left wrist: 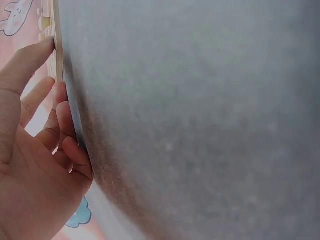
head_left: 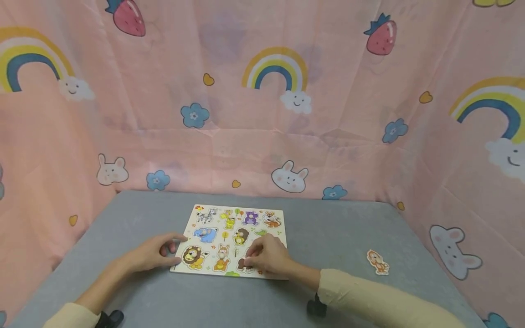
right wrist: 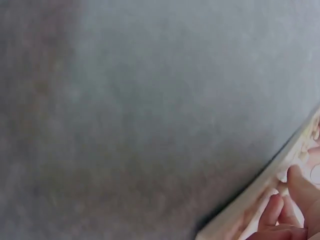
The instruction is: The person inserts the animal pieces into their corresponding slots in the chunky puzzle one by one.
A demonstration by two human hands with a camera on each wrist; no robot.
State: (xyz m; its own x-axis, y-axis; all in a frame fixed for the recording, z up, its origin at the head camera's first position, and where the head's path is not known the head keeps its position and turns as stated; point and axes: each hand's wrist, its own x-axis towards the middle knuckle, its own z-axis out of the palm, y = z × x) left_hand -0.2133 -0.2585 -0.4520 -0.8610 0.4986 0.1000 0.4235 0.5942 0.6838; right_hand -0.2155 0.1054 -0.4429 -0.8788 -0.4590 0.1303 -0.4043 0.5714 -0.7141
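Note:
A wooden peg puzzle board (head_left: 186, 243) with animal pieces lies on the table. At its left edge rests my left hand (head_left: 153, 253): thumb and index fingertips touch the edge, the other fingers loosely bent. The left wrist view shows the same left hand (left wrist: 45, 150) beside the board's edge (left wrist: 58, 45). My right hand (head_left: 268, 256) is over the lower right of the board, its thumb and fingers pinching a brown animal puzzle piece (head_left: 242, 265), partly hidden. In the right wrist view the fingers of my right hand (right wrist: 295, 210) meet close above the board (right wrist: 240, 215).
A loose orange animal-shaped puzzle piece (head_left: 378, 262) lies on the grey table (head_left: 328, 237), right of the board. Lion (head_left: 194, 258), kangaroo (head_left: 221, 258), elephant (head_left: 205, 235) and hedgehog (head_left: 240, 236) pieces sit in the board. A pink patterned curtain (head_left: 229, 150) surrounds the table.

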